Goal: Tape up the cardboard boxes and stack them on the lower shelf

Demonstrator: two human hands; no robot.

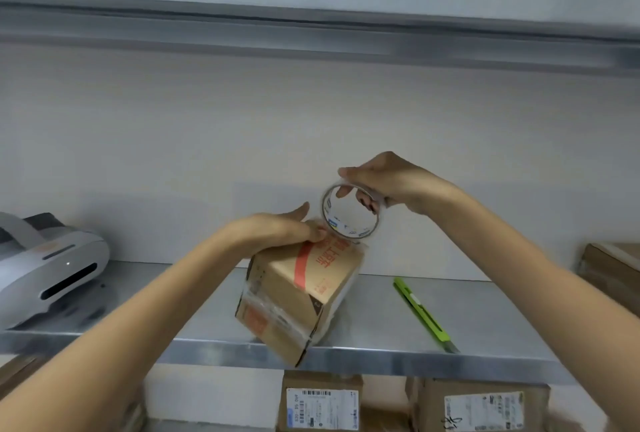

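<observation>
A small cardboard box (pixel 304 293) with red print and clear tape on its sides stands tilted on the metal shelf (pixel 381 331), its lower corner over the front edge. My left hand (pixel 277 229) presses on the box's top far edge, fingers curled over it. My right hand (pixel 388 182) holds a roll of clear tape (pixel 349 213) upright just above the box's top right corner, thumb and fingers pinching the ring. The roll's lower rim touches the box top.
A green utility knife (pixel 420 310) lies on the shelf right of the box. A grey label printer (pixel 52 269) sits at the left. Another cardboard box (pixel 613 269) is at the right edge. Two labelled boxes (pixel 322 404) (pixel 481 407) stand on the lower shelf.
</observation>
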